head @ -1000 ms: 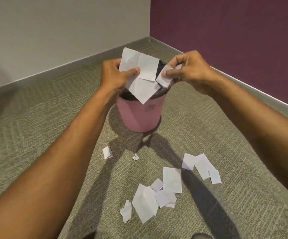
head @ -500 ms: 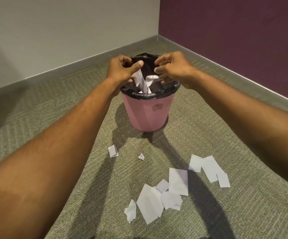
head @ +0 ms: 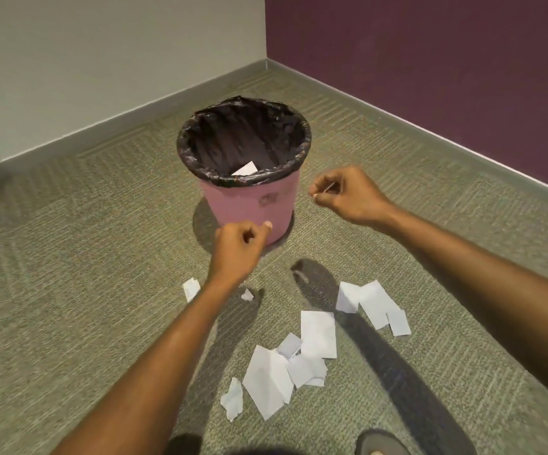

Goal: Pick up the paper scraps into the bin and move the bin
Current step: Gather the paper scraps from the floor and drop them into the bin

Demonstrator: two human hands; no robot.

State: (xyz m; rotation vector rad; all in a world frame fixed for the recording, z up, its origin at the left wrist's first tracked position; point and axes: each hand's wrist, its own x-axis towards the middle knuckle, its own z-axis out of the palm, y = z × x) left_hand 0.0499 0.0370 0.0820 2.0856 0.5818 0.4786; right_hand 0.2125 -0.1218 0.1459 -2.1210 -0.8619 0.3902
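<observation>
In the corner of the room, where a pale wall meets a purple wall, a pink bin stands upright on the green carpet, lined with a black bag folded over its rim. One white scrap shows inside, low against the near wall of the liner.

The left hand hangs just in front of the bin's near side, forearm reaching in from the near left, knuckles up, fingers curled loosely with the thumb tip raised; its grip is nearly closed and nothing shows in it. The right hand hovers just right of the bin, level with its rim, arm stretched in from the near right, fingers bent inward to the thumb in a light pinch; whether it has hold of anything I cannot tell.

Paper scraps lie scattered on the carpet near the person, between the two arms, with a small one left of the left wrist.
</observation>
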